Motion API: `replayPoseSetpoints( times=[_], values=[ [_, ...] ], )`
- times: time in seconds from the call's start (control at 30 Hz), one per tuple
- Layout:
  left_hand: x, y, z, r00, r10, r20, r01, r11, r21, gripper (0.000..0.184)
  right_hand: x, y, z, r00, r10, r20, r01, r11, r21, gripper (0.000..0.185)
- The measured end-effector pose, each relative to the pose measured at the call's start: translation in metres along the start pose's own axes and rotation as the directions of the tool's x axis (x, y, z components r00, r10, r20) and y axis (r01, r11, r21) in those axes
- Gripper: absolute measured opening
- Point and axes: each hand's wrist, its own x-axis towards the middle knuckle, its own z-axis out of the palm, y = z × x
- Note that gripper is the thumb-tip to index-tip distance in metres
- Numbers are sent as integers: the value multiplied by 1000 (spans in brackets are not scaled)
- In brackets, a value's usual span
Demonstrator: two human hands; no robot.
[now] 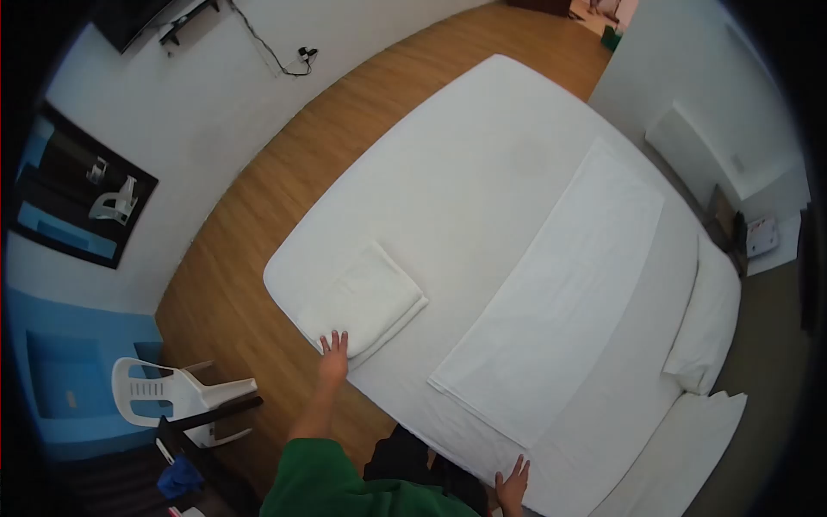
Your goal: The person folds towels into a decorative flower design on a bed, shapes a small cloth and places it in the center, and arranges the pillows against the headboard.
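My left hand (334, 351) is at the near corner of a folded white cloth (370, 297), its fingers apart at the cloth's edge. The cloth lies on the lower left part of a bed with a white sheet (457, 189). Across the bed is a long folded white sheet (560, 293), spread flat. My right hand (512, 482) is at the bed's near edge, just below the long sheet's near corner, fingers spread and holding nothing.
Two white pillows (706, 319) (680, 452) lie along the right side of the bed. A white plastic chair (185, 392) and a dark table (220, 465) with a blue item (179, 476) stand at lower left. A mirror (82, 185) hangs on the left wall.
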Motion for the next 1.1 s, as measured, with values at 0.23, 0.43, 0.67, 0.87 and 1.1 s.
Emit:
replayPoseSetpoints(
  times=[0.23,0.43,0.67,0.87,1.1],
  values=[
    [-27,-1,-250,984,166,-59,-174,870,-462,41,21,-100,-78,892,-413,183,413,910,41,59],
    [-102,85,-382,951,148,-271,-304,290,-908,33,-58,-282,-203,380,-819,-430,924,310,225,67],
    [-217,156,-451,946,221,-238,-204,-167,-965,53,-109,-277,-272,547,-607,-577,776,108,621,56],
    [-303,223,-419,511,506,-695,-658,-290,-695,96,-109,-227,-311,609,-650,-455,166,-456,874,67],
    [-292,238,-416,874,360,-327,-132,-472,-872,34,-109,-164,-325,612,-650,-451,27,-553,833,43]
  ],
)
